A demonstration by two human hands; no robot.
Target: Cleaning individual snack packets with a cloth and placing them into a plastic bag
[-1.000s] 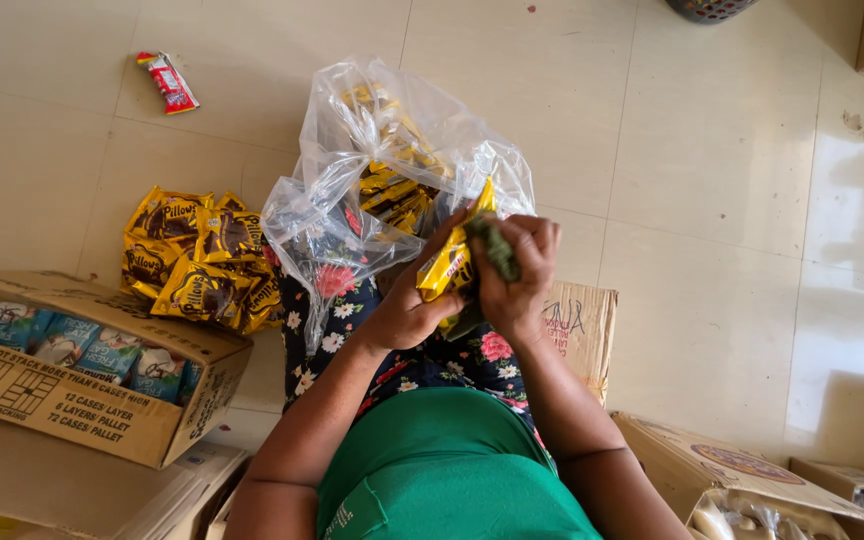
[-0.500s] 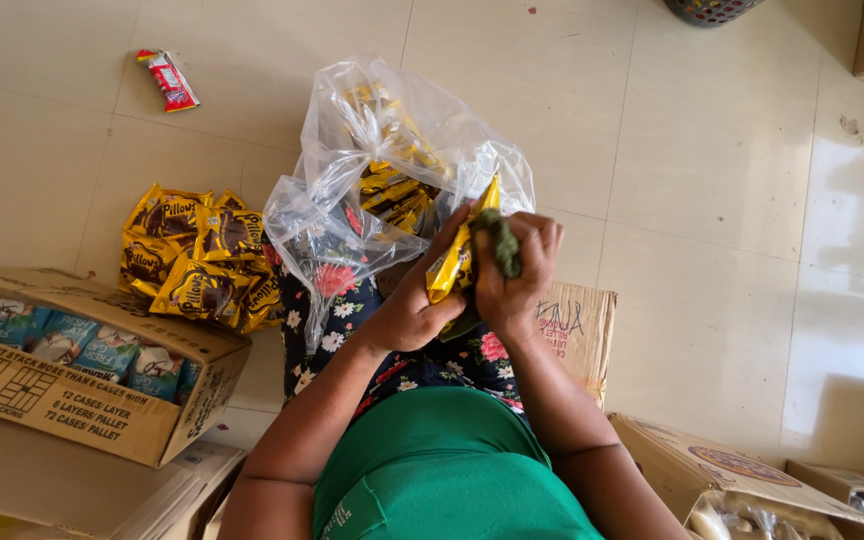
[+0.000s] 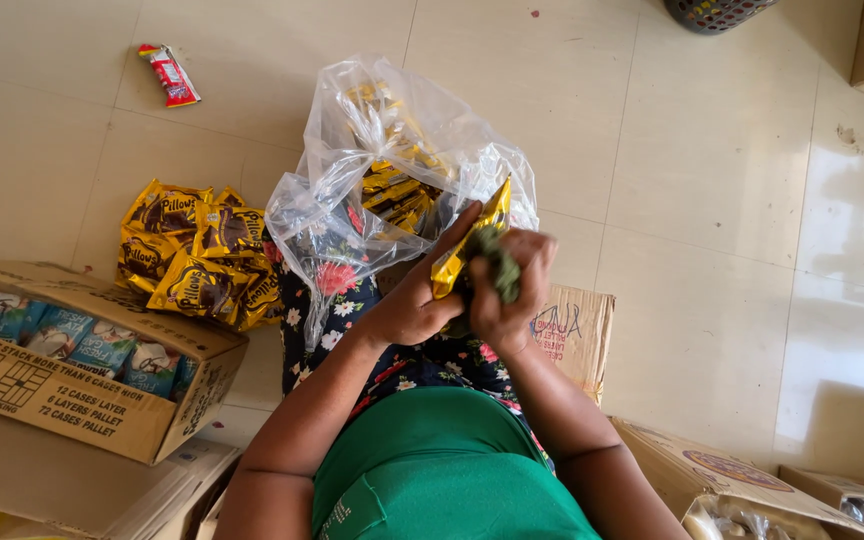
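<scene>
Tiled floor; hands [image 3: 462, 290] gripping yellow packet [image 3: 467, 245]

- snack packets [image 3: 202, 260] in the pile: yellow-gold with dark brown patches
- plastic bag [image 3: 392, 160]: clear, more yellow packets showing through
- packet [image 3: 467, 245] in the hands: shiny gold
- crumpled bit [image 3: 497, 265] in the right hand [image 3: 507, 300]: dull green
- dress [image 3: 352, 300]: dark navy, red and white flowers
- top [image 3: 442, 470]: plain green
- open carton [image 3: 82, 390]: brown cardboard, blue packs [image 3: 72, 335] inside
- wrapper [image 3: 170, 75] on the floor: red
- floor [image 3: 702, 200]: cream tiles
</scene>
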